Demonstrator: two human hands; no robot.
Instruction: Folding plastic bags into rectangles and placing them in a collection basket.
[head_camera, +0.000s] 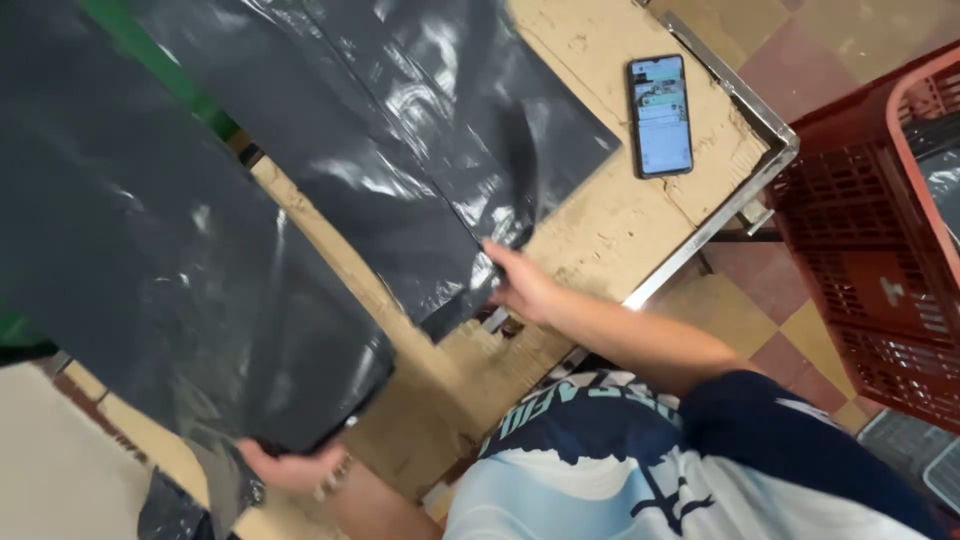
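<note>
My left hand (290, 465) grips the lower corner of a large dark grey plastic bag (170, 260), which is lifted and covers the left of the view. My right hand (520, 285) pinches the near edge of a stack of glossy dark plastic bags (400, 130) lying spread on a worn beige table (610, 220). The two hands are apart, and the lifted bag hangs to the left of the stack.
A black smartphone (660, 115) with a lit screen lies on the table's far right corner, near the metal edge strip (720, 215). A red plastic crate (870, 250) stands on the tiled floor to the right. A green object (150, 55) shows behind the bags.
</note>
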